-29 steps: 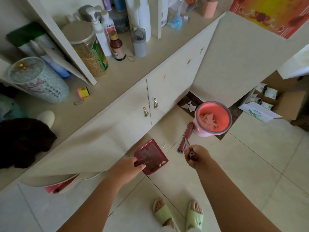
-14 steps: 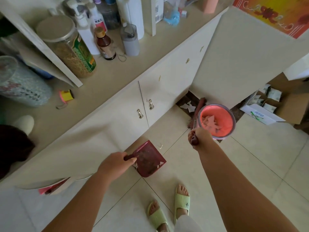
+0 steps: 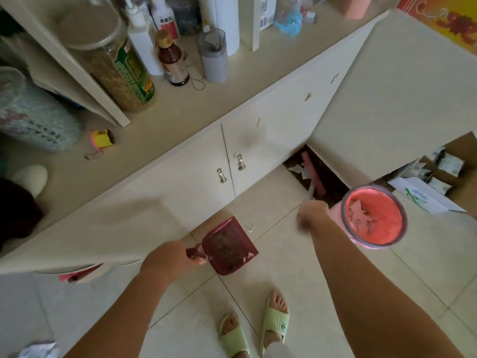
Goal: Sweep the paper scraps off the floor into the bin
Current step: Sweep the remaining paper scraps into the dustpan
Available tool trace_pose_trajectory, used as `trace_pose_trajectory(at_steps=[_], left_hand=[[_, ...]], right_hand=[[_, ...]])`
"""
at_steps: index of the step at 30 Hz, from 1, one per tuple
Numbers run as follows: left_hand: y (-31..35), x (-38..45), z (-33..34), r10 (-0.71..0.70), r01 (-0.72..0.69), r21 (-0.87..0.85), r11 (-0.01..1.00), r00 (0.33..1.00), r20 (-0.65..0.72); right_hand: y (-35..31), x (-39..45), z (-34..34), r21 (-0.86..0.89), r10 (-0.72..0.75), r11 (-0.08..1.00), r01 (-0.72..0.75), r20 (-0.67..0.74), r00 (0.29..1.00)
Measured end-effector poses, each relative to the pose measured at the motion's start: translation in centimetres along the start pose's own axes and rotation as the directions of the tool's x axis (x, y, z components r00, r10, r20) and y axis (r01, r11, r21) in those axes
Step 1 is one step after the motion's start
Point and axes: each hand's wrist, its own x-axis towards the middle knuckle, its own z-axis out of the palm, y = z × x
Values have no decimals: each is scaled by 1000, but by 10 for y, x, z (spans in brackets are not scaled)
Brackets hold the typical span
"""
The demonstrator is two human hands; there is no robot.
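Right hand reaches forward, clenched round the brush, its pink head in the dark corner among white paper scraps still to be swept. Left hand grips the red dustpan, one scrap inside. Some scraps already lie in the pink bin.

Pale tiled floor, cream cabinets, cluttered countertop, cardboard boxes.

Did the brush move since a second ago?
Yes. The brush went from beside the dustpan, past the pink bin, into the dark corner by the cabinet where paper scraps lie.
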Motion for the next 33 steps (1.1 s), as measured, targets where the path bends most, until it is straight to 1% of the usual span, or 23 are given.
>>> trace_pose_trajectory(at_steps=[1, 2, 3, 4, 5, 6, 8, 9, 10, 11, 12, 14, 16, 18, 20, 23, 25, 26, 31, 33], left_hand=[[-5, -1, 4, -11, 11, 0, 1000, 1000, -1], [-10, 0, 7, -26, 26, -3, 1000, 1000, -13], [-14, 2, 8, -33, 33, -9, 999, 999, -23], [-16, 4, 8, -42, 42, -13, 999, 999, -29], [-18, 7, 8, -46, 45, -17, 999, 998, -32], [-16, 10, 6, -42, 42, -13, 999, 998, -39], [-13, 16, 3, -34, 34, -1, 999, 998, -59], [-11, 17, 3, -30, 30, 5, 1000, 998, -59], [-8, 18, 3, -25, 26, 11, 1000, 998, -54], [-7, 19, 4, -21, 22, 16, 1000, 999, -47], [-6, 19, 4, -20, 20, 20, 1000, 999, -42], [-8, 13, 4, -35, 36, 17, 999, 998, -49], [-10, 9, 6, -44, 44, -3, 999, 997, -60], [-10, 5, 8, -49, 48, -25, 999, 997, -53], [-6, 5, 10, -44, 43, -26, 999, 998, -54], [3, 8, 16, -53, 53, -3, 999, 997, -54], [8, 8, 19, -46, 48, 19, 999, 997, -60], [9, 6, 20, -39, 41, 29, 999, 997, -63], [1, -1, 25, -31, 35, 45, 998, 996, -89], [0, -4, 28, -32, 36, 39, 999, 995, -89]], right_hand=[[-2, -1, -3, -110, -86, 991, 79, -63, 994], [-6, 8, -5, -160, -148, 978, 133, -82, 986], [-9, 22, -10, -191, -178, 967, 167, -42, 983], [-6, 38, -9, -268, -200, 944, 192, -2, 980], [-2, 49, -9, -372, -184, 909, 187, 44, 982], [4, 60, -6, -383, -140, 911, 152, 59, 988], [26, 77, 3, -358, -96, 925, 124, 93, 991], [38, 68, 1, -336, -98, 933, 130, 111, 989], [47, 55, -1, -376, -79, 919, 120, 124, 989], [57, 41, -3, -355, -92, 925, 136, 139, 986], [67, 31, -7, -300, -77, 947, 117, 144, 987], [89, 8, -20, -74, -113, 990, 122, 120, 986], [100, -1, -31, 56, -144, 989, 140, 88, 986], [95, 11, -32, 39, -142, 989, 140, 46, 989], [79, 32, -28, -71, -127, 989, 129, 25, 992], [59, 48, -2, -257, -89, 960, 115, 113, 990], [60, 41, 23, -364, -66, 922, 129, 182, 981], [68, 33, 36, -375, -60, 918, 131, 196, 979], [118, -16, 84, -231, -53, 967, 106, 227, 973], [136, -42, 94, -205, -67, 970, 129, 285, 956]])
